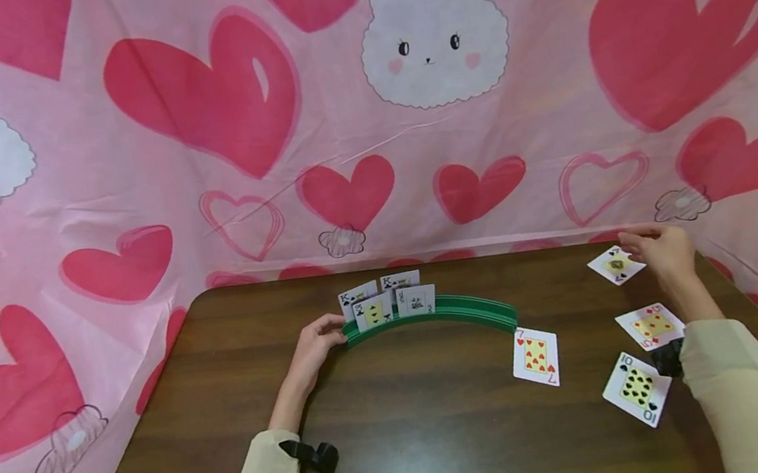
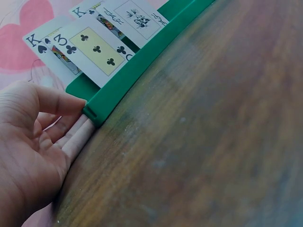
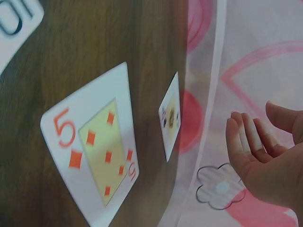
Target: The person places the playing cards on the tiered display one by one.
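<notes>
My left hand [image 1: 315,349] pinches the left end of a curved green card holder [image 1: 472,309] between thumb and fingers. Upright in its slots stand a king of spades [image 2: 43,51], another king [image 1: 396,281], a three of clubs [image 2: 93,52] and a joker [image 1: 416,300]. At the far right, my right hand [image 1: 663,256] is over the edge of a face-up black-suited card [image 1: 614,265], whose index is hard to read. In the right wrist view the fingers [image 3: 251,142] look relaxed, apart from that card and holding nothing.
A seven of hearts [image 1: 535,358] lies by the holder's right end. On the right are a five of diamonds [image 1: 650,327] and a ten of spades [image 1: 637,389], near the right wrist's camera. Behind the brown table [image 1: 453,438] hangs a pink heart-patterned cloth [image 1: 335,137].
</notes>
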Available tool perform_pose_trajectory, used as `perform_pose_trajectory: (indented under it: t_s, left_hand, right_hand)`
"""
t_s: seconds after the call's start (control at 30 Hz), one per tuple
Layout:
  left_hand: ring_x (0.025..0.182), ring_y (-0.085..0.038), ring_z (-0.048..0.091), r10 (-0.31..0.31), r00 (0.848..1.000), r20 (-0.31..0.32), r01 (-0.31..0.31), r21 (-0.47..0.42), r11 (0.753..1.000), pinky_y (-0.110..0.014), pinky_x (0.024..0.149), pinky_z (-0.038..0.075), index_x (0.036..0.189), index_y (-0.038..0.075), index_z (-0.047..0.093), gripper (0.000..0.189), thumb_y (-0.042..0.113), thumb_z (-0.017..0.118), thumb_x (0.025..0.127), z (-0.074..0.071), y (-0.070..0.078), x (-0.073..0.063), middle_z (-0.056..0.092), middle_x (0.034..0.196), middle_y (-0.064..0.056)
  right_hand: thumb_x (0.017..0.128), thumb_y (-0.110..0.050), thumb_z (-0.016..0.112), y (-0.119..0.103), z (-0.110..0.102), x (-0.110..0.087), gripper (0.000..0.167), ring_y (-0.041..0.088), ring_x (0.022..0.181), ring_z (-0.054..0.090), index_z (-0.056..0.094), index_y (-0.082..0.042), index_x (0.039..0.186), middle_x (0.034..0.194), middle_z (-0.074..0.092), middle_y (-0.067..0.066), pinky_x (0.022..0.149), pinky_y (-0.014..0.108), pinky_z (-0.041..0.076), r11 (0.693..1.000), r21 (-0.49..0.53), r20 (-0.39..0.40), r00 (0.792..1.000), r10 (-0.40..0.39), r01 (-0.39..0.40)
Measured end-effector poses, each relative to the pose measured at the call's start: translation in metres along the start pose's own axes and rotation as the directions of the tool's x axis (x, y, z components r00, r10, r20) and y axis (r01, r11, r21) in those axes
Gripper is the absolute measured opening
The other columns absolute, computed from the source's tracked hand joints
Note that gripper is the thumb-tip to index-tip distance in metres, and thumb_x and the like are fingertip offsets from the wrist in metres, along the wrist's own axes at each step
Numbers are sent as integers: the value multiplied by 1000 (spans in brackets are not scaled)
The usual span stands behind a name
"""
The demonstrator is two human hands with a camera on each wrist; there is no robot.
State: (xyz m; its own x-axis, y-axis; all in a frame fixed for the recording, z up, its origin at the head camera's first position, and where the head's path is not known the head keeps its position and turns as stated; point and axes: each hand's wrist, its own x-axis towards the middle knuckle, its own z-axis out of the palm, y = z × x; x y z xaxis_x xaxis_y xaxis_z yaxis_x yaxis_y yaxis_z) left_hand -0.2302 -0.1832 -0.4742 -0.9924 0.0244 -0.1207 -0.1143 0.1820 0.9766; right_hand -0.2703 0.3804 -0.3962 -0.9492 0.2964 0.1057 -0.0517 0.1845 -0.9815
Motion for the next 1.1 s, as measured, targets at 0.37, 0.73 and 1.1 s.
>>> perform_pose_trajectory:
  t_s: [0.37, 0.73, 1.1]
  left_hand:
    - [105, -25, 60, 20, 1000, 4, -20, 11, 1000, -30, 90, 46, 123, -6, 68, 29, 1, 59, 96, -1, -4, 0, 65, 129, -21]
    - [106, -26, 59, 21, 1000, 12, -21, 13, 1000, -34, 93, 47, 125, -6, 67, 30, 2, 58, 97, 0, -2, -2, 64, 130, -21]
    - [104, -25, 60, 21, 1000, -3, -21, 19, 1000, -31, 91, 47, 123, -6, 68, 29, 1, 58, 96, 0, -2, 0, 65, 127, -21]
  right_hand:
    - [98, 1, 63, 17, -16, 6, 15, -4, 56, 64, 71, 13, 94, 60, 64, -18, 57, 17, 54, 989, -121, -39, 996, 86, -90]
    - [99, -20, 67, 38, -31, 10, 56, 15, 60, 71, 50, 22, 131, 69, 68, 7, 59, 20, 50, 833, -526, -61, 984, 166, -173]
    - [99, -33, 61, 54, -32, 13, 68, 70, 118, 39, 40, 22, 133, 134, 41, 50, 98, 74, 33, 520, -835, 242, 968, 59, 177]
